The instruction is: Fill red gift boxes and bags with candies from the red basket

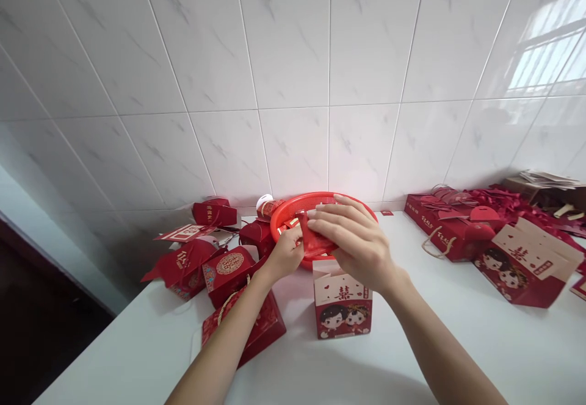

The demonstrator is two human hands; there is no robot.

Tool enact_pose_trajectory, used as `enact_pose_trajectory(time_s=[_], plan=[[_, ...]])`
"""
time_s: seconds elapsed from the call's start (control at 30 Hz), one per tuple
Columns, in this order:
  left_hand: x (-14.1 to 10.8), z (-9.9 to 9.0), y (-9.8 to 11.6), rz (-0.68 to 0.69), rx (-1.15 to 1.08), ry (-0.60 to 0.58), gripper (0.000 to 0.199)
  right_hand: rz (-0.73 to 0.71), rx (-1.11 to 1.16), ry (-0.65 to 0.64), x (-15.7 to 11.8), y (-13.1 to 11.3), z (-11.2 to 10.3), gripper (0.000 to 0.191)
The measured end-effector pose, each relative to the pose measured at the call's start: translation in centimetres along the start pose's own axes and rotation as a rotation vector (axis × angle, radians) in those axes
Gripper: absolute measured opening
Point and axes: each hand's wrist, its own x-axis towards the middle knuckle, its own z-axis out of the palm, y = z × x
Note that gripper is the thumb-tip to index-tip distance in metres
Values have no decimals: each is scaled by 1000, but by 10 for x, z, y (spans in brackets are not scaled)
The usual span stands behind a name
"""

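Observation:
Above the red plastic basket (293, 200), both hands are at a small shiny red packet (315, 241). My left hand (284, 254) is closed, pinching the packet's left edge between thumb and fingers. My right hand (359, 240) lies over its right side, fingers curved across the top; the thumb is hidden. Small wrapped pieces in red and gold show inside the basket, partly covered by my hands. Just below my right hand stands a red and cream gift box (344, 307) with two cartoon figures and its top flaps up.
Several red gift boxes (229, 271) crowd the table's left side, one with a rope handle. At the right are a long red box (423, 219), another cartoon box (526, 265), red ribbon-like material and a brown carton (526, 184). A tiled wall (293, 149) backs the white table (151, 344).

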Motion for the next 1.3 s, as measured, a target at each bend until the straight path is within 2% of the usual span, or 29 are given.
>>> enact_pose_trajectory(time_s=[0.13,0.3,0.47,0.53,0.67,0.77,0.93,1.07,1.2,1.3], plan=[[-2,-9,15,59,-60,-25,23,142,96,-14,3,5,-18,31],[-9,-15,38,93,-151,0,25,259,39,6,2,10,-36,29],[-19,4,49,153,-219,-17,23,331,-11,71,0,15,-48,30],[-22,15,51,220,-150,6,17,354,-17,94,-1,16,-52,31],[-25,29,49,471,53,104,8,395,-20,98,-3,18,-58,28],[-25,33,43,546,152,104,9,400,-18,99,-2,17,-59,27],[-25,29,37,449,177,6,7,424,11,61,0,14,-62,25],[-25,20,42,225,223,-170,10,481,114,-21,0,14,-65,22],[-24,11,52,-47,191,-283,13,534,155,-107,-2,19,-65,20],[-23,7,55,-151,178,-353,30,577,183,-194,-2,21,-63,19]])
